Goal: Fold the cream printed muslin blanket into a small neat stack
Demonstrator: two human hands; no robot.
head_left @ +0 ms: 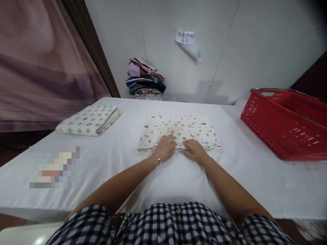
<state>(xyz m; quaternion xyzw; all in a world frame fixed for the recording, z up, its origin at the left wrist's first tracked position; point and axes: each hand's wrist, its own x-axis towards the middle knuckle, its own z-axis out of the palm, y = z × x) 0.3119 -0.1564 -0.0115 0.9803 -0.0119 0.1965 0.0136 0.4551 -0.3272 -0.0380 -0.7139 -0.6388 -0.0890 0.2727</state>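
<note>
A folded white cloth (178, 127) with a small grey and brown print lies flat on the table in front of me. My left hand (166, 148) is at the middle of its near edge, fingers over the top layer and curled round the edge. Just to the right, my right hand (196, 151) closes on the same edge, its fingers above and thumb lower down. Between the two hands the edge layers look slightly bunched. The undersides of both hands are hidden.
A white-covered table (107, 183) spans the view. At left lies another folded patterned cloth (87, 120), with a blurred-out item (55, 168) nearer me. A red basket (286, 129) stands at right. Behind the far edge rises a pile of folded textiles (145, 81); a paper sign (185, 37) hangs above.
</note>
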